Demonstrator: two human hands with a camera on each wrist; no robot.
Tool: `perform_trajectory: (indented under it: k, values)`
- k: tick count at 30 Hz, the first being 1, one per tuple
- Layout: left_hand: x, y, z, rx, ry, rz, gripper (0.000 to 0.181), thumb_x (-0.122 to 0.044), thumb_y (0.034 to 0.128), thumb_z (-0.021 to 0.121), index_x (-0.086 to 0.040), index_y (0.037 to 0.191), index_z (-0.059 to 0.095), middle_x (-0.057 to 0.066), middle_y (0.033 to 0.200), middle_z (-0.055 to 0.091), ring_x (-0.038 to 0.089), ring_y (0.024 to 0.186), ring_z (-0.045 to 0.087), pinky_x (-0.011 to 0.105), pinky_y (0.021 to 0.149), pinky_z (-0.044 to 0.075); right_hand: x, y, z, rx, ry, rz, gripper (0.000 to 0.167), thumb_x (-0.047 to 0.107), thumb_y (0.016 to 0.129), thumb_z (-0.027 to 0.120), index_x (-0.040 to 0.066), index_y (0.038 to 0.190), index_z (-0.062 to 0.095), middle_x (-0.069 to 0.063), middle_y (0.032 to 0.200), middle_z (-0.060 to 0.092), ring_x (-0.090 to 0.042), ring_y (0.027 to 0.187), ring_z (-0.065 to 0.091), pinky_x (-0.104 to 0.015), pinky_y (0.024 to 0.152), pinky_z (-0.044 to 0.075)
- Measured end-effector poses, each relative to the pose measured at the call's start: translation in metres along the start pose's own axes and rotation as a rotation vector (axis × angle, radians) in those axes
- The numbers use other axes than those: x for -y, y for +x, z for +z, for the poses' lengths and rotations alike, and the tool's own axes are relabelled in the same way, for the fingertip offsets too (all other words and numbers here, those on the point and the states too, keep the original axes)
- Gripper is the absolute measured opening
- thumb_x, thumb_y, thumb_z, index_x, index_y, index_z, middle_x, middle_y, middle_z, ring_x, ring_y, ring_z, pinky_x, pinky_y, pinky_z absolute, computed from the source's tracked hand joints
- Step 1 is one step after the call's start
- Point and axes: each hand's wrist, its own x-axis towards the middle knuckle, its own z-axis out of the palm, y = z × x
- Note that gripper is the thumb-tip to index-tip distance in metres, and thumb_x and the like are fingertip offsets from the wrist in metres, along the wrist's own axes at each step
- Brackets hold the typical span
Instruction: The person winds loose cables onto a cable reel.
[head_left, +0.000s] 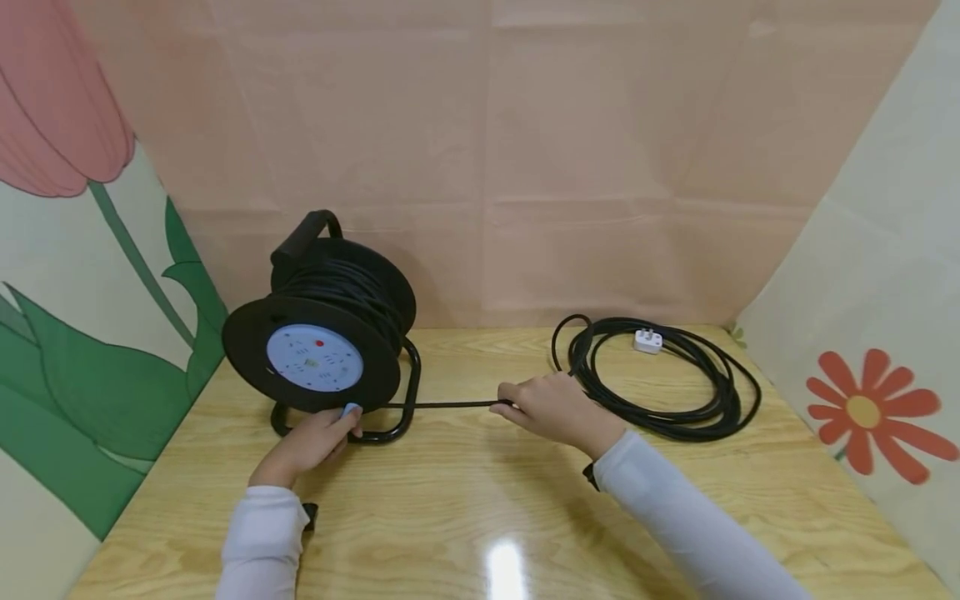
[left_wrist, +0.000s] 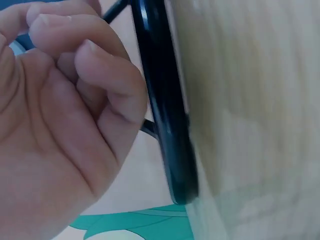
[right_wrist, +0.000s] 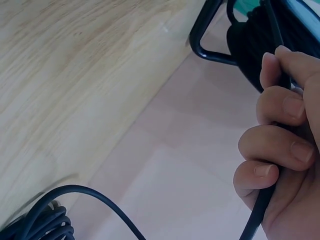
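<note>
A black cable reel [head_left: 311, 400] with a pale blue socket plate [head_left: 315, 358] stands at the left of the table on a tubular stand [head_left: 411, 392]. At the reel's lower rim, my left hand [head_left: 311, 446] grips the blue winding knob [head_left: 350, 409], which the fingers mostly hide. In the left wrist view its fingers [left_wrist: 112, 75] curl beside the stand's black tube. To the right, my right hand [head_left: 558, 408] holds the black cable [head_left: 453, 405], its fingers wrapped round it in the right wrist view [right_wrist: 270, 140]. The cable runs fairly straight from the reel to this hand.
Loose coils of cable [head_left: 697, 425] lie at the table's right, with a white three-pin plug [head_left: 648, 341] on them. A pink backdrop [head_left: 570, 167] rises behind the wooden table [head_left: 420, 508]; printed flower panels flank it.
</note>
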Motion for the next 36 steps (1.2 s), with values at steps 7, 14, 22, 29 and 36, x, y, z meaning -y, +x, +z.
perform_trajectory:
  k: [7, 14, 22, 29, 36]
  values:
    - [0.007, -0.001, -0.002, -0.004, -0.054, -0.012, 0.051, -0.048, 0.1074, 0.039, -0.005, 0.100, 0.064, 0.002, 0.063, 0.049, 0.016, 0.055, 0.042, 0.030, 0.057, 0.039, 0.003, 0.004, 0.001, 0.013, 0.012, 0.013, 0.028, 0.040, 0.101, 0.060, 0.020, 0.082, 0.055, 0.013, 0.052, 0.033, -0.003, 0.043, 0.027, -0.022, 0.040, 0.016]
    - [0.013, -0.004, -0.006, -0.009, -0.128, -0.032, 0.049, -0.045, 0.1070, 0.043, 0.000, 0.102, 0.062, 0.004, 0.070, 0.053, 0.017, 0.061, 0.047, 0.030, 0.058, 0.042, 0.004, 0.005, -0.001, 0.043, -0.010, 0.032, 0.026, 0.038, 0.102, 0.058, 0.018, 0.085, 0.059, 0.013, 0.052, 0.036, -0.004, 0.042, 0.031, -0.023, 0.038, 0.018]
    - [0.023, -0.009, -0.015, -0.024, -0.167, -0.058, 0.053, -0.045, 0.1070, 0.044, 0.005, 0.106, 0.061, 0.005, 0.071, 0.054, 0.016, 0.061, 0.049, 0.029, 0.056, 0.044, -0.003, -0.006, -0.008, 0.058, 0.005, 0.095, 0.031, 0.042, 0.101, 0.058, 0.021, 0.079, 0.054, 0.013, 0.049, 0.034, -0.003, 0.042, 0.029, -0.023, 0.040, 0.020]
    - [0.032, -0.011, -0.022, 0.028, -0.280, -0.024, 0.050, -0.037, 0.1092, 0.040, 0.010, 0.108, 0.056, 0.003, 0.070, 0.051, 0.013, 0.060, 0.049, 0.026, 0.053, 0.044, -0.013, -0.016, -0.007, 0.031, -0.025, 0.114, 0.031, 0.044, 0.100, 0.060, 0.022, 0.078, 0.056, 0.013, 0.049, 0.034, -0.003, 0.041, 0.029, -0.023, 0.039, 0.020]
    - [0.037, -0.014, -0.025, -0.027, -0.305, -0.081, 0.053, -0.042, 0.1080, 0.042, 0.010, 0.111, 0.056, 0.004, 0.072, 0.052, 0.015, 0.061, 0.051, 0.028, 0.054, 0.046, -0.020, -0.023, -0.006, 0.051, 0.006, 0.136, 0.034, 0.046, 0.100, 0.059, 0.022, 0.076, 0.057, 0.014, 0.050, 0.037, -0.003, 0.042, 0.031, -0.024, 0.040, 0.023]
